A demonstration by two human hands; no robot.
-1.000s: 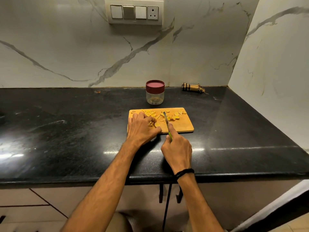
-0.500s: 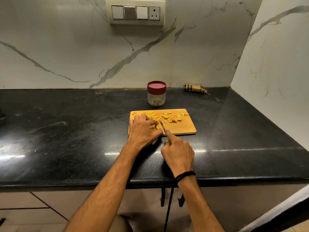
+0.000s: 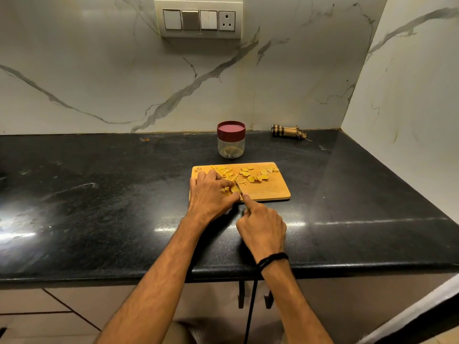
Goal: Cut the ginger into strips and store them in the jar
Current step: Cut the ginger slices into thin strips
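A wooden cutting board (image 3: 270, 191) lies on the black counter. Round ginger slices (image 3: 253, 175) are spread over its far right part, and thin ginger strips (image 3: 223, 172) lie at its far left. My left hand (image 3: 211, 194) rests on the board's left end with curled fingers pinning a few ginger pieces (image 3: 229, 189). My right hand (image 3: 260, 227) grips a knife (image 3: 239, 188), index finger stretched along its back, the blade down right beside my left fingertips. A clear jar (image 3: 231, 142) with a dark red lid stands shut behind the board.
A rolled checked cloth (image 3: 286, 132) lies at the back wall, right of the jar. A switch panel (image 3: 200, 19) is mounted on the marble wall above. A side wall closes the counter at the right. The counter's front edge (image 3: 223, 271) runs under my forearms.
The knife has moved left across the board, from near the round slices to the pieces under my left fingers, and its blade has come down beside them. My left hand has stayed in place.
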